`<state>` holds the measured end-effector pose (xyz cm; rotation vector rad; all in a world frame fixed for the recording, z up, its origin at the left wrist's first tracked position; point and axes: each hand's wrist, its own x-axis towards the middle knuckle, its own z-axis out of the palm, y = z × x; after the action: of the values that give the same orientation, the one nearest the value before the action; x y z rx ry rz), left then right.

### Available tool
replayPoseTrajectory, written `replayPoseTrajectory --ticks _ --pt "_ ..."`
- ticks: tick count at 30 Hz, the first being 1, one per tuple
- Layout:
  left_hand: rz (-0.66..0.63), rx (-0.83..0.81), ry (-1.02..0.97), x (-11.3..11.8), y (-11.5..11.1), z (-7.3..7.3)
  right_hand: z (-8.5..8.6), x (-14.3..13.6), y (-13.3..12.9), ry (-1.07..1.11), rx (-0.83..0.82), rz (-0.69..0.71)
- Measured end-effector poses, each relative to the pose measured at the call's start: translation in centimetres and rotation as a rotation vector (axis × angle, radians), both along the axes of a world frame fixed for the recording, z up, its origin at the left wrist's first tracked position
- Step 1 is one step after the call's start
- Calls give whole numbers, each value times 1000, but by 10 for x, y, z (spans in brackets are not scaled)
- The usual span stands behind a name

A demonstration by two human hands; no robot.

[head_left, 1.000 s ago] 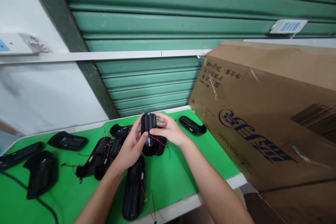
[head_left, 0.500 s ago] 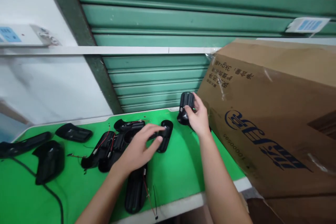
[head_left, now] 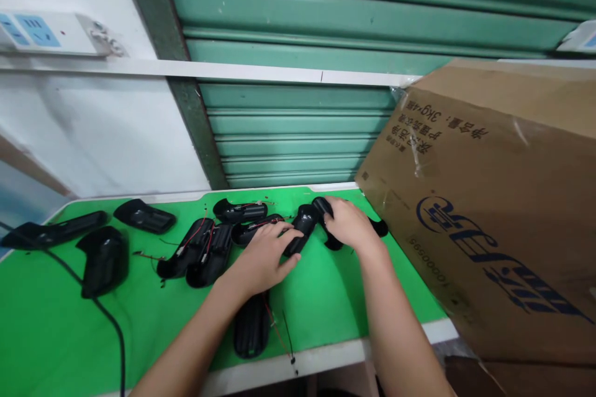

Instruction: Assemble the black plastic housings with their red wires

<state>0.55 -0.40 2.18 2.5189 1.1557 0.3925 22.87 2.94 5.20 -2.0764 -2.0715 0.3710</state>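
Near the far edge of the green table mat, my left hand has its fingers and thumb closed about the lower end of a black plastic shell. Just right of it, my right hand grips another glossy black shell, low over the mat; the hand covers much of it. The two shells are close together at their upper ends. Left of my left hand lie several black shells with red wires, such as this open shell. A ribbed shell rests below my left wrist.
A large cardboard box stands along the right side. More black shells and a dark cable lie on the left of the green mat. Behind are a green shutter and a socket strip.
My right hand has lowered its shell from a raised, upright hold to beside the other one. My left hand has closed on its shell, which now tilts more. The view has shifted slightly.
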Motion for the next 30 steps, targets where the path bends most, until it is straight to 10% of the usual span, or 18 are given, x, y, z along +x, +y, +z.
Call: replayPoseTrajectory --ticks 16,23,30 --pt "87 75 -42 -7 6 -8 7 20 -4 -175 63 -304" --pt "113 57 -340 -15 13 -3 -1 -33 -11 -98 534 45" --pt "392 274 -153 -22 13 6 -25 -53 -3 -93 404 208"
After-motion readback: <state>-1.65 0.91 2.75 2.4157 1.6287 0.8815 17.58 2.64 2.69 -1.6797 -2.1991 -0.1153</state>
